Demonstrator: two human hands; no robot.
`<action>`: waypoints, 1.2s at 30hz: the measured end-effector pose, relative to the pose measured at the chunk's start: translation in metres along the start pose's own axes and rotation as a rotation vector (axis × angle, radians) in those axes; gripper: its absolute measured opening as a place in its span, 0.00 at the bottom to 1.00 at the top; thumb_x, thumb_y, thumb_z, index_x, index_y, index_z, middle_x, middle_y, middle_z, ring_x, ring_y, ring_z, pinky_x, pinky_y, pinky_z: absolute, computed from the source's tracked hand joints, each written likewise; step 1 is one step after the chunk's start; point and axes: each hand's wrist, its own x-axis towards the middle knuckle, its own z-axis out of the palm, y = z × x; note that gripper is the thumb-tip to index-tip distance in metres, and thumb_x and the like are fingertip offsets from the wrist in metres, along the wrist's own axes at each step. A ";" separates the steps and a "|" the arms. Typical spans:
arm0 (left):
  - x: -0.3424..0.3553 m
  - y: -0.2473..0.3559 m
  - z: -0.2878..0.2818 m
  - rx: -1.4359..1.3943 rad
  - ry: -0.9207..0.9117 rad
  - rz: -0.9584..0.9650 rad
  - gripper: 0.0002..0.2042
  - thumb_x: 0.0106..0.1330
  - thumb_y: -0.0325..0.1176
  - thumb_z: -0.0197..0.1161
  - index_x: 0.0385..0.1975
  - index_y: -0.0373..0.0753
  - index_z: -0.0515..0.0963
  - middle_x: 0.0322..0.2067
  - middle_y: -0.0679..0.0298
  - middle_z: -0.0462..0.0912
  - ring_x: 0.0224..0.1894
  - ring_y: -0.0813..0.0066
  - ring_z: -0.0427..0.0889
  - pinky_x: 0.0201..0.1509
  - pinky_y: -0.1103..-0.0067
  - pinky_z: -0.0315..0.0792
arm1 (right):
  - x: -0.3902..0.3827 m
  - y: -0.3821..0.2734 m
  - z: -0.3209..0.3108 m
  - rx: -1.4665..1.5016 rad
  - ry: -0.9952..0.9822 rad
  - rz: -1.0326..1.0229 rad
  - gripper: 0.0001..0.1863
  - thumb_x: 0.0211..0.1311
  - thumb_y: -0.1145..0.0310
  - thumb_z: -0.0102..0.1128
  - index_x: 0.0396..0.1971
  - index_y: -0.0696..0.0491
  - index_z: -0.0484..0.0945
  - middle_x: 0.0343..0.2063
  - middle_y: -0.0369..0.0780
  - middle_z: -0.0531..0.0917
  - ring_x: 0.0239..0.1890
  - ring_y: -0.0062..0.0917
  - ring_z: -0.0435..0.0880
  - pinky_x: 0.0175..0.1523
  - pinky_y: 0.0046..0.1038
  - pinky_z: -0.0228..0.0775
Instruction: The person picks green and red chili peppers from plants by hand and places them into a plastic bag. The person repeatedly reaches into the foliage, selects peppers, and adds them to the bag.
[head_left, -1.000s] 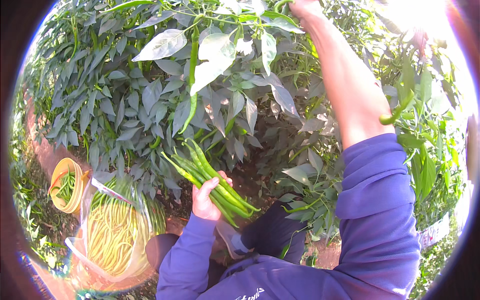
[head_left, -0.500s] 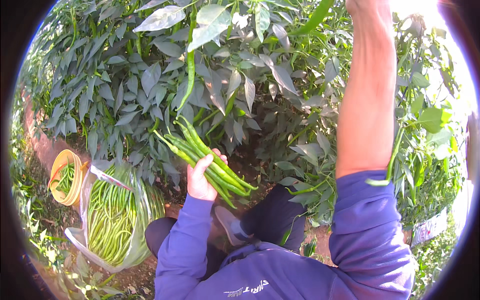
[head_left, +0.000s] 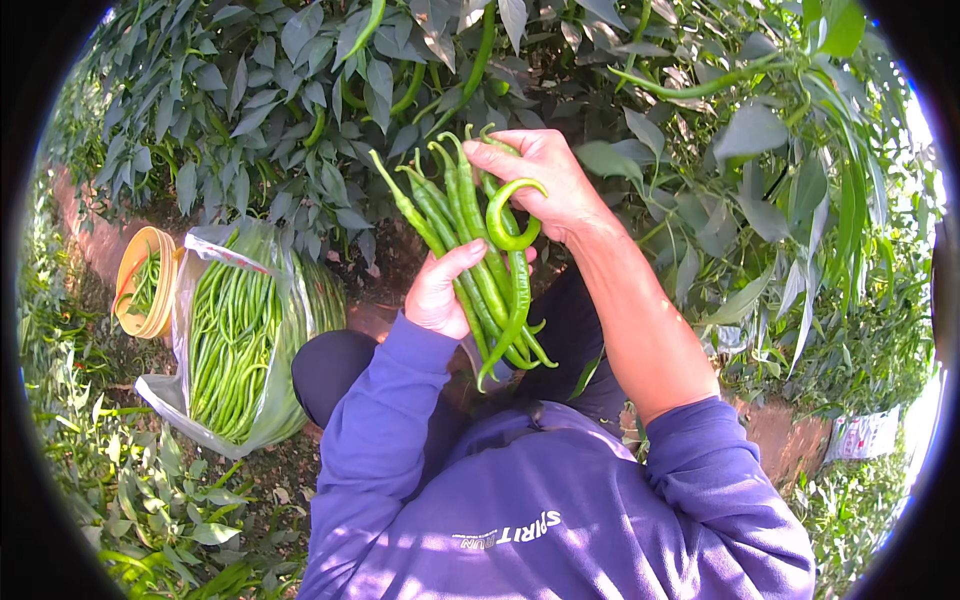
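Around us the pepper plants (head_left: 300, 120) stand thick, and the clear bag of picked peppers (head_left: 235, 340) lies on the ground to our left beside a yellow bucket (head_left: 140, 285). Our right hand (head_left: 545, 180), up in the leaves a moment ago, has come down to the bunch of long green peppers (head_left: 470, 270), its grip clamped on a curled pepper (head_left: 505, 215). Our left hand (head_left: 440, 290) stays closed round the bunch, so the handful grows.

— What's in your hands?
— My left hand (head_left: 440, 290) grips a bunch of long green peppers (head_left: 470, 260); my right hand (head_left: 545, 180) lays a curled pepper (head_left: 505, 215) against it.
— And beside you?
— Left of my left hand, a clear bag (head_left: 235, 340) full of peppers and a yellow bucket (head_left: 135, 285).
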 end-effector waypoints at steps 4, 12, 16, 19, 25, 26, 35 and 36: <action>-0.015 -0.033 -0.016 -0.148 0.059 -0.139 0.23 0.72 0.35 0.60 0.63 0.31 0.70 0.54 0.47 0.81 0.53 0.48 0.84 0.61 0.55 0.79 | -0.022 0.047 -0.002 -0.202 0.093 -0.023 0.13 0.70 0.64 0.64 0.33 0.60 0.86 0.22 0.30 0.83 0.25 0.09 0.74 0.29 0.20 0.68; -0.037 -0.090 -0.052 0.099 0.196 -0.209 0.23 0.65 0.34 0.66 0.60 0.35 0.75 0.50 0.53 0.84 0.47 0.59 0.86 0.54 0.60 0.81 | -0.102 0.109 -0.036 -0.294 0.307 -0.162 0.20 0.70 0.61 0.42 0.32 0.62 0.78 0.25 0.43 0.80 0.29 0.30 0.78 0.38 0.36 0.70; -0.039 -0.105 -0.052 -0.003 0.098 -0.230 0.27 0.63 0.33 0.67 0.62 0.37 0.72 0.53 0.54 0.81 0.49 0.57 0.84 0.55 0.59 0.81 | -0.148 0.126 -0.046 0.117 0.281 -0.083 0.14 0.75 0.67 0.47 0.38 0.62 0.78 0.28 0.42 0.81 0.25 0.28 0.82 0.30 0.32 0.74; -0.036 -0.112 -0.049 -0.046 0.030 -0.268 0.28 0.61 0.39 0.72 0.59 0.34 0.72 0.45 0.59 0.82 0.50 0.63 0.84 0.59 0.63 0.80 | -0.186 0.135 -0.065 0.322 0.048 -0.027 0.12 0.73 0.70 0.51 0.41 0.65 0.78 0.35 0.45 0.85 0.38 0.30 0.86 0.46 0.31 0.77; -0.040 -0.119 -0.049 -0.261 0.040 -0.199 0.26 0.64 0.36 0.70 0.61 0.42 0.72 0.46 0.60 0.80 0.46 0.63 0.83 0.56 0.62 0.80 | -0.238 0.138 -0.098 -0.306 0.088 0.148 0.15 0.72 0.65 0.56 0.51 0.59 0.81 0.34 0.48 0.87 0.39 0.33 0.88 0.46 0.34 0.77; -0.043 -0.117 -0.050 -0.301 0.040 -0.173 0.25 0.64 0.35 0.69 0.61 0.44 0.72 0.46 0.59 0.80 0.46 0.63 0.83 0.56 0.61 0.80 | -0.240 0.136 -0.097 -0.541 0.098 0.138 0.15 0.71 0.65 0.59 0.51 0.58 0.81 0.32 0.48 0.86 0.37 0.33 0.88 0.44 0.34 0.77; -0.085 -0.091 -0.061 -0.215 0.166 0.084 0.24 0.64 0.40 0.72 0.57 0.39 0.75 0.45 0.64 0.81 0.47 0.64 0.84 0.56 0.64 0.80 | -0.175 0.138 -0.071 -0.353 0.001 0.091 0.14 0.70 0.68 0.49 0.38 0.63 0.81 0.20 0.34 0.73 0.25 0.17 0.70 0.32 0.25 0.64; -0.093 -0.088 -0.063 -0.199 0.234 0.143 0.23 0.64 0.40 0.72 0.55 0.37 0.75 0.44 0.61 0.82 0.46 0.63 0.85 0.55 0.64 0.82 | -0.160 0.136 -0.067 -0.238 -0.028 0.097 0.14 0.70 0.69 0.51 0.40 0.63 0.82 0.23 0.33 0.76 0.26 0.16 0.71 0.34 0.24 0.64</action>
